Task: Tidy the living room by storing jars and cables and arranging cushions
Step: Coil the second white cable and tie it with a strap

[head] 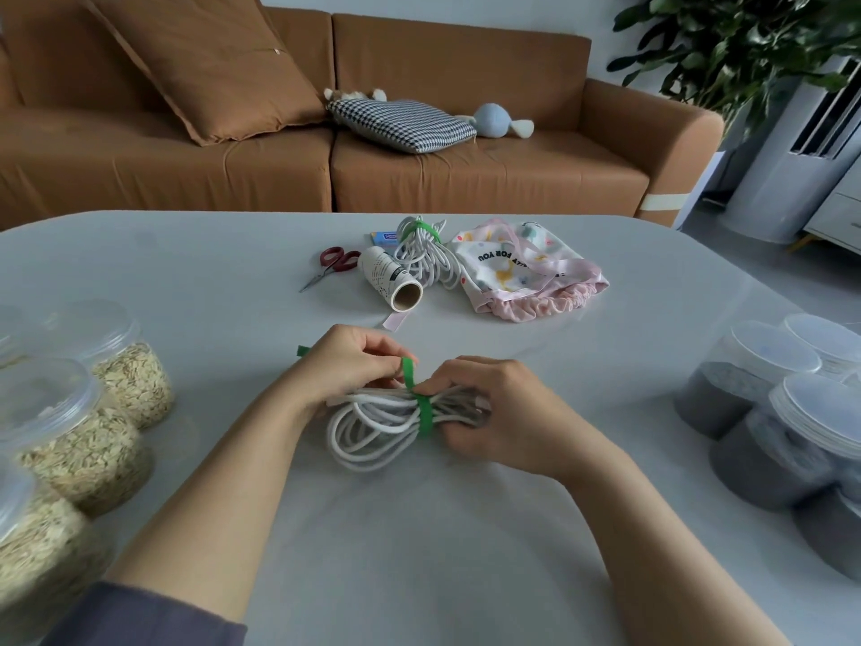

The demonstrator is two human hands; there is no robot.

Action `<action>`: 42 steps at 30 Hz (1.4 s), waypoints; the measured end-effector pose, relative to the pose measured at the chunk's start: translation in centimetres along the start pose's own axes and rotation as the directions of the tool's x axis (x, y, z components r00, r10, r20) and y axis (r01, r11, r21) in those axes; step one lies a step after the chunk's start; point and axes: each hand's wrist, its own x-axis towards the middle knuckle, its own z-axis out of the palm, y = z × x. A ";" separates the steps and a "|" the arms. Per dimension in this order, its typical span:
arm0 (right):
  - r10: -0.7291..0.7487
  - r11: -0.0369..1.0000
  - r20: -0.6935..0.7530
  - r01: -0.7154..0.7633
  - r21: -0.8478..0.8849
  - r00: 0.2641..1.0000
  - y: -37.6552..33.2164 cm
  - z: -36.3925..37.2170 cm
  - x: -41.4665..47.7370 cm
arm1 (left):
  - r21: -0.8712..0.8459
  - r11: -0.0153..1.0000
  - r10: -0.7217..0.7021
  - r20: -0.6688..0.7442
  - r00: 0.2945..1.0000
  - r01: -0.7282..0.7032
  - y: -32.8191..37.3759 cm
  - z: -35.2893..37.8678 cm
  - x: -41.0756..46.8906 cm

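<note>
Nearest me is my grey sleeve (140, 617), and past it both forearms reach to the white cable coil (372, 426) lying on the table (419, 529). My right hand (489, 407) is clenched round the coil's right end, squeezing the loops together. My left hand (354, 361), just behind the coil, pinches the free tail of the green strap (421, 407), which runs once round the coil's waist.

So I judge this to be the cable step: binding the coil before storing it. Next I need to pull the tail snug across the loops and press it down onto the wrap so it fastens, with the right hand holding the loops so they don't spring apart.

Beyond the coil lie a second coil (424, 254) with its own green strap, and a drawstring pouch (526, 272) just beside it, probably where both belong. Grain jars (84, 440) stand well left of the coil and grey-filled jars (768, 412) well right, none stored yet. Far behind, on the sofa (466, 179), a brown cushion (209, 72) leans and a checked cushion (400, 123) lies flat.
</note>
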 end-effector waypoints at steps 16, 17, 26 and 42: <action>0.364 0.145 0.061 -0.121 0.982 0.929 1.4 -0.8 1.3 | -0.002 0.936 0.352 -0.066 0.934 -0.353 -0.1 1.4 -1.0; 0.396 0.190 0.051 -0.135 0.972 0.917 1.6 -0.7 1.3 | 0.010 0.929 0.369 -0.066 0.927 -0.369 -0.1 1.5 -1.1; 0.378 0.266 0.097 -0.209 0.941 0.921 2.2 -1.3 1.2 | 0.104 0.907 0.420 -0.247 0.873 -0.407 -0.5 0.8 -1.1; 0.546 0.740 -0.379 -0.218 0.636 0.747 -0.9 1.6 2.2 | 0.235 0.852 0.512 -0.191 0.838 -0.467 -0.4 2.7 -1.8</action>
